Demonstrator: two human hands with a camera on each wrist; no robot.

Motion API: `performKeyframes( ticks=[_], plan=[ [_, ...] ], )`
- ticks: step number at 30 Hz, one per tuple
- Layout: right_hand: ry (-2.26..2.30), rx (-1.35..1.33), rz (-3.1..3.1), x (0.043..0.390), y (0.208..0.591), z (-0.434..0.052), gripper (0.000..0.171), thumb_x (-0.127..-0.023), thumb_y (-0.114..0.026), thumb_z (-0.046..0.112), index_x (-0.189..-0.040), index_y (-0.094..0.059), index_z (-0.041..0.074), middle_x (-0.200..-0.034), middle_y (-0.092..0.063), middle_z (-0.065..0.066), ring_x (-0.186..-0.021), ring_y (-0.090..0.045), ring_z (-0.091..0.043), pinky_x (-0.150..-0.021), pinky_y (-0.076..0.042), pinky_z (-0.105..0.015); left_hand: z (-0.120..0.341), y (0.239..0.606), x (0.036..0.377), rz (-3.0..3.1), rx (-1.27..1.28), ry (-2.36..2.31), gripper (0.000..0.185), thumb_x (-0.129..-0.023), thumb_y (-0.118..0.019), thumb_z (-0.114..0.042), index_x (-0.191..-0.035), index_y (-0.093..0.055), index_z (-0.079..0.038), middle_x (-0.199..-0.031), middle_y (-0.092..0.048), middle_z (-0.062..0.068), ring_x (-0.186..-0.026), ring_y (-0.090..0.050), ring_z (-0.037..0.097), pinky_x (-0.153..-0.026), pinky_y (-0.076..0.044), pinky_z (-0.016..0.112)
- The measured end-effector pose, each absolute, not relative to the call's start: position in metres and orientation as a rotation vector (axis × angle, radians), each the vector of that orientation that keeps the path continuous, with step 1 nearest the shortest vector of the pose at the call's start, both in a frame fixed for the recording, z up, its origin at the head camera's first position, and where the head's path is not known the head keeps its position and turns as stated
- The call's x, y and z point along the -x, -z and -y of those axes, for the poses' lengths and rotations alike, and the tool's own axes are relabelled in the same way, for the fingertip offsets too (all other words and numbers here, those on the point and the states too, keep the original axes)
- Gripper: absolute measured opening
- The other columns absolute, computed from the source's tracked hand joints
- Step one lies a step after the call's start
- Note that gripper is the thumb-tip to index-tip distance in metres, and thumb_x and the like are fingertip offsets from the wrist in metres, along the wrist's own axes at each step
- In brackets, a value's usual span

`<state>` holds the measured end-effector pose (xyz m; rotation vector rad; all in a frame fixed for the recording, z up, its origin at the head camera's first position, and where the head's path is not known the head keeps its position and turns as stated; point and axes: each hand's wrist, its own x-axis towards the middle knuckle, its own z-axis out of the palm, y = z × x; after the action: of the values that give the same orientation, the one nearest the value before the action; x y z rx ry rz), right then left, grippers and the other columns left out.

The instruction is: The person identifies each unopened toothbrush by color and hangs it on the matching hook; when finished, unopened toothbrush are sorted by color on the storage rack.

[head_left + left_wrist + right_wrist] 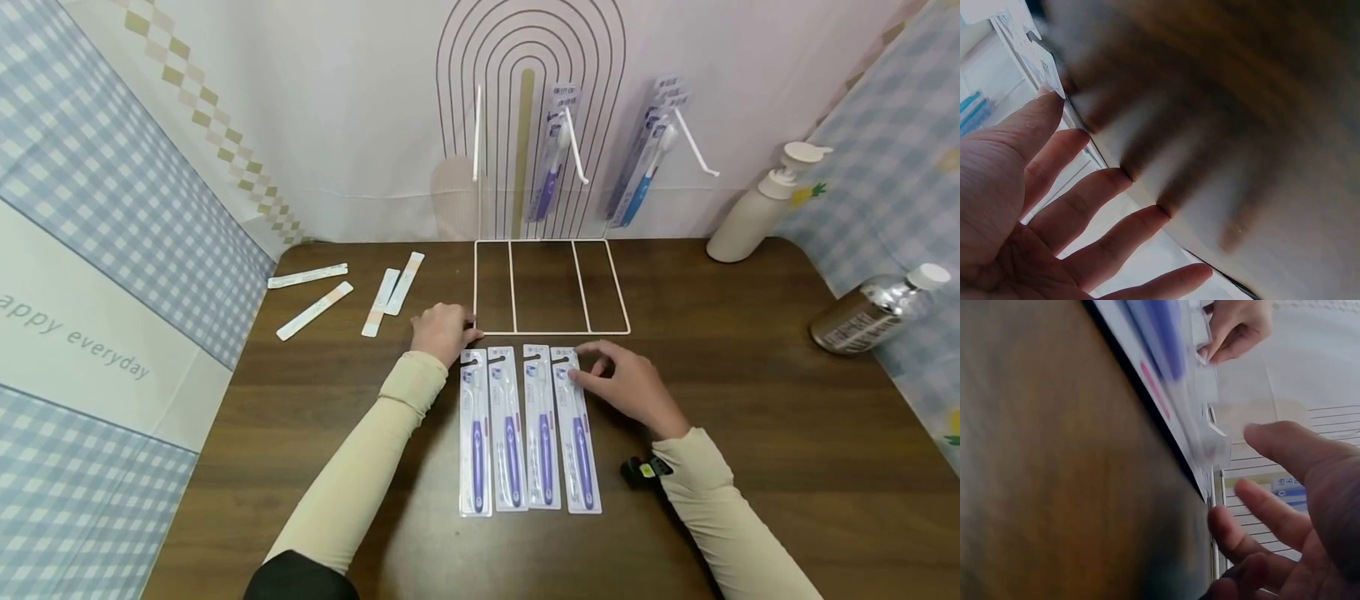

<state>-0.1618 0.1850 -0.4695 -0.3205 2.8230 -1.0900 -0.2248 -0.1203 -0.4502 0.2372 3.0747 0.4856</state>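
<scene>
Toothbrush packs (542, 425), print illegible; left cloth (75, 333) reads "appy everyday".
Left hand (442, 331), right hand (628, 382) near far ends: fingers parted, gripping nothing.

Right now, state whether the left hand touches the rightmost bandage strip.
Apart: the head view shows tabletop between the left hand and rightmost bandage strip.

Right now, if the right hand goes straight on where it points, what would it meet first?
The right hand would probably meet the rightmost toothbrush pack in the row of four, near its upper end. The hand looks right beside it, but touching is hard to tell.
</scene>
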Motion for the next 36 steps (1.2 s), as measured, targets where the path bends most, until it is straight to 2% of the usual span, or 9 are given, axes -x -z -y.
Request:
performKeyframes(
  ticks=[8,16,25,30,33,36],
  plan=[
    [1.034,0.322,-2.838,0.147,0.477,-0.182,0.044,-0.093,-0.083,0.035,-0.129,-0.073,0.012,-0.089,-0.061,-0.001,-0.074,-0.051,-0.018,-0.073,-0.043,-0.038,0.119,0.449,0.225,-3.061,-0.233,-0.479,0.029,-0.095,-0.079,-0.041,-0.116,-0.084,-0.021,-0.118,-0.078,0.011,-0.108,-0.073,0.043,-0.097,-0.048,0.072],
    [1.053,0.359,-2.877,0.145,0.48,-0.181,0.04,-0.094,-0.082,0.035,-0.126,-0.075,0.013,-0.088,-0.06,0.0,-0.073,-0.05,-0.016,-0.072,-0.042,-0.039,0.119,0.45,0.225,-3.079,-0.23,-0.47,0.026,-0.094,-0.08,-0.041,-0.11,-0.084,-0.021,-0.116,-0.078,0.011,-0.106,-0.073,0.043,-0.096,-0.049,0.07],
    [1.09,0.291,-2.905,0.137,0.477,-0.178,0.038,-0.096,-0.078,0.029,-0.13,-0.072,0.012,-0.099,-0.069,-0.005,-0.09,-0.062,-0.025,-0.082,-0.047,-0.045,0.119,0.45,0.222,-3.069,-0.239,-0.462,0.022,-0.095,-0.079,-0.04,-0.106,-0.084,-0.021,-0.115,-0.079,0.011,-0.106,-0.073,0.043,-0.098,-0.047,0.073],
    [1.214,0.322,-2.974,0.135,0.459,-0.175,0.037,-0.097,-0.078,0.022,-0.132,-0.071,0.013,-0.088,-0.071,-0.002,-0.076,-0.06,-0.019,-0.071,-0.046,-0.037,0.118,0.45,0.222,-3.067,-0.239,-0.445,0.025,-0.096,-0.078,-0.041,-0.111,-0.084,-0.023,-0.118,-0.078,0.011,-0.107,-0.073,0.043,-0.097,-0.048,0.072],
    [1.264,0.433,-3.115,0.139,0.439,-0.171,0.038,-0.094,-0.08,0.017,-0.131,-0.072,0.013,-0.085,-0.071,0.0,-0.062,-0.053,-0.014,-0.058,-0.042,-0.03,0.118,0.45,0.223,-3.069,-0.24,-0.444,0.026,-0.096,-0.078,-0.041,-0.113,-0.084,-0.022,-0.119,-0.078,0.012,-0.107,-0.073,0.043,-0.097,-0.049,0.071],
    [1.286,0.571,-3.294,0.145,0.411,-0.166,0.04,-0.091,-0.083,0.014,-0.13,-0.073,0.014,-0.086,-0.073,-0.001,-0.055,-0.046,-0.01,-0.05,-0.036,-0.025,0.119,0.45,0.224,-3.071,-0.236,-0.448,0.026,-0.096,-0.078,-0.041,-0.113,-0.084,-0.022,-0.12,-0.077,0.012,-0.108,-0.072,0.043,-0.097,-0.049,0.071]
  ],
)
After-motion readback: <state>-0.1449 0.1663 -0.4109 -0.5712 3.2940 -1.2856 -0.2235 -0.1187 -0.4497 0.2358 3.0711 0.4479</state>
